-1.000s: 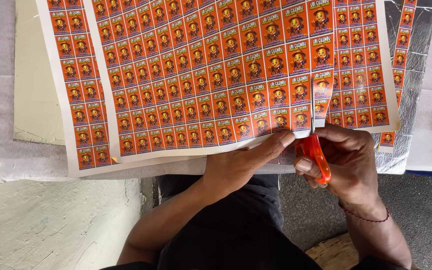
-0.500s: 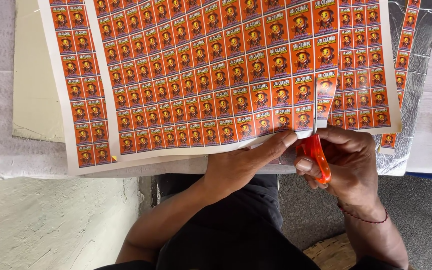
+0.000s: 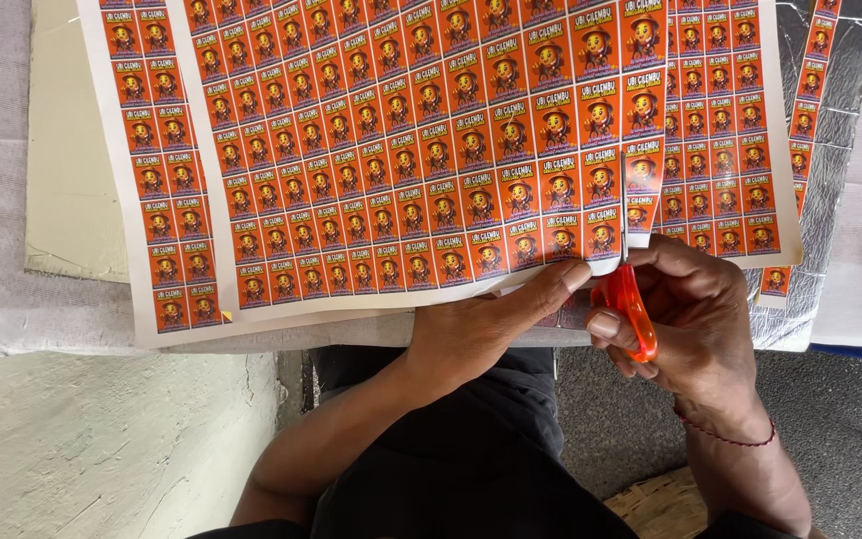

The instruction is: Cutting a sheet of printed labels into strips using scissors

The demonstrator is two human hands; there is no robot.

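Grey cloth covered the table (image 3: 12,309), with pale concrete floor below at the near left and a silver foil sheet (image 3: 830,130) at the far right. Across the cloth lay overlapping label sheets, each a grid of small orange stickers; the top sheet (image 3: 401,150) hung past the near edge of the table.

The left hand (image 3: 481,324) was closed flat on that sheet's near margin, its thumb stretched right to pinch the paper just left of the cut. The right hand (image 3: 695,319) was clenched around the orange handles of the scissors (image 3: 629,299).

Against the two earlier views the sheet sat almost where it had been, but the scissor tip stood nearer than half a second ago, at the bottom sticker row, and the handles were squeezed closer. The slit already ran up between the last two columns, so a narrow sticker strip (image 3: 643,150) at the right was partly freed.
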